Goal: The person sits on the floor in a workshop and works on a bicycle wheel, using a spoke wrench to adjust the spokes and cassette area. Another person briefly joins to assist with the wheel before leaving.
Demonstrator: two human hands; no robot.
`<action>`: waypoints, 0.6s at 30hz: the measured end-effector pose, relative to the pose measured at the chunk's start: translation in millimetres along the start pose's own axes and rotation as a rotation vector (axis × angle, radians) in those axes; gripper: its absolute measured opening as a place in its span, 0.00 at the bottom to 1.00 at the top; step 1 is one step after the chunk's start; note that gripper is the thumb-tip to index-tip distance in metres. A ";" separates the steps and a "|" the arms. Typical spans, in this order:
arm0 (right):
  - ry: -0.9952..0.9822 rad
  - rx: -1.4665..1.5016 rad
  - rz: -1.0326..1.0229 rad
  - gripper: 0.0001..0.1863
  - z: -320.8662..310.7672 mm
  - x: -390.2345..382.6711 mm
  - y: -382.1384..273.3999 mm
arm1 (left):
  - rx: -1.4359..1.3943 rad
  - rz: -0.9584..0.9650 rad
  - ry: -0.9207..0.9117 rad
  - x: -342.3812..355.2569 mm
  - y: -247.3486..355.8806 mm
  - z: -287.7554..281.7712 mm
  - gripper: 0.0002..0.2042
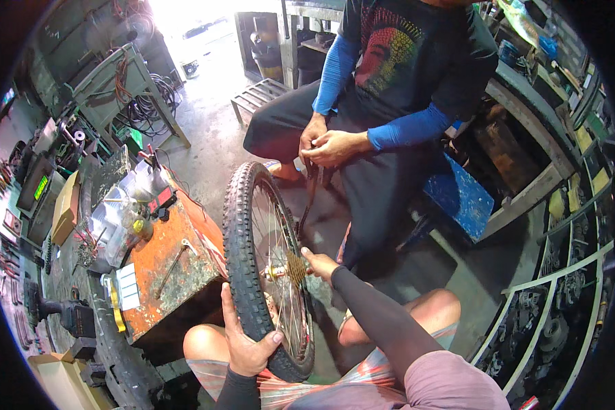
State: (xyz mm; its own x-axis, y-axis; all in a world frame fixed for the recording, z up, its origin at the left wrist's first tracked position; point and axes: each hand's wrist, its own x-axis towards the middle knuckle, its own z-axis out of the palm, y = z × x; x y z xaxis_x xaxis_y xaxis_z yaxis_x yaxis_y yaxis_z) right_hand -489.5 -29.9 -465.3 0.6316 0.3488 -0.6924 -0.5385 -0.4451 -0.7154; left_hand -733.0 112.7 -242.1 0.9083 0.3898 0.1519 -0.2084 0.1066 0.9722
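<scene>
head | left hand point(248, 346) clasping the bicycle wheel point(236, 229) around its tyre point(250, 297) | right hand point(321, 264) at the sprocket cassette point(296, 268), cannot tell whether gripping | wheel upright between the knees point(428, 313), beside the orange worktop point(197, 281)

A wrench point(171, 268) lies on an orange bench point(156, 247), with coiled black cables point(143, 113) and a slatted stool point(258, 94) beyond.

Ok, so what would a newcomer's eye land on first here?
Probably the knobbly bicycle wheel in the middle, with the wearer's left fingers against its tyre and right fingers at its sprockets. Next, the bright blue sleeves of the person sitting beyond it, then the worn orange bench top left of the wheel.
</scene>
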 end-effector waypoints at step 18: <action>-0.149 0.054 0.101 0.45 0.6 7.1 5.0 | -0.010 -0.010 -0.005 -3.0 -1.1 3.3 0.66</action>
State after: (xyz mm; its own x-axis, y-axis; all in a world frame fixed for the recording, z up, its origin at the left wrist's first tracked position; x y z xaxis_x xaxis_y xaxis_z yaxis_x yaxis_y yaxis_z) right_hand -488.0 -29.1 -473.9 0.4851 0.4247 -0.7644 -0.6267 -0.4407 -0.6427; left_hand -734.3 108.5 -243.1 0.9121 0.3842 0.1429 -0.2026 0.1196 0.9719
